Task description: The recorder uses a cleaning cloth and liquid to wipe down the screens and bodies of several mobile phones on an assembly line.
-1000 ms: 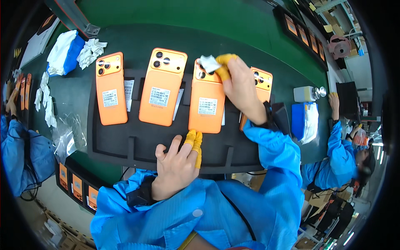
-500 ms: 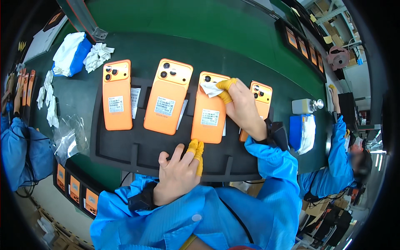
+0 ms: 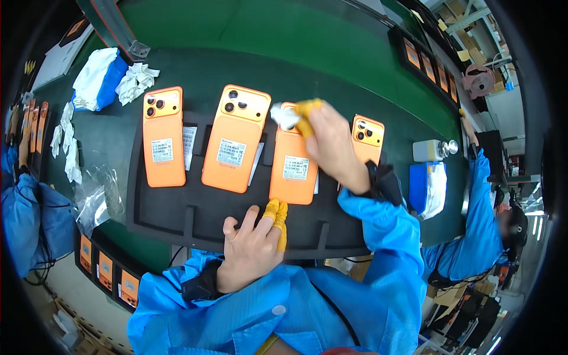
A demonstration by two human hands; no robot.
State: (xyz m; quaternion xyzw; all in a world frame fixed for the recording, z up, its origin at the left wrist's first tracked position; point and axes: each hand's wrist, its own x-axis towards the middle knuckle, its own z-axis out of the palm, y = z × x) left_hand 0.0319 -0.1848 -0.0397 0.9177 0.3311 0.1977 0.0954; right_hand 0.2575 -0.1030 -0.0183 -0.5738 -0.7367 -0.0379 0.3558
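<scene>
Pinching crumpled white wipe (image 3: 285, 117) between yellow-capped fingertips of right hand (image 3: 334, 142), over camera end of third orange phone (image 3: 290, 148) from left. Partly hiding lenses there; cannot tell how firmly pressed. At near end of same phone, touching lower edge with two yellow-capped fingers of left hand (image 3: 251, 251), remaining fingers half curled; cannot tell whether gripping edge or only bracing against it. Lying back up, camera end away from wearer, on black tray (image 3: 254, 216), just right of center. Also in same row, likewise back up: leftmost phone (image 3: 163, 127) and second phone (image 3: 235, 131) to the left, fourth phone (image 3: 368, 149) to the right, partly behind right wrist. White label (image 3: 295, 167) on third phone, similar ones on first two. On green table (image 3: 195, 68), upper left: blue box (image 3: 119, 74) with white wipes, just beside crumpled wipes (image 3: 137, 81). Below those, near tray's left side: clear plastic film (image 3: 97, 201). Right of tray: pale bottle (image 3: 426, 151) with metal top, just above second blue box (image 3: 418, 182) of white wipes. At far left and right: blue sleeves of co-workers.
</scene>
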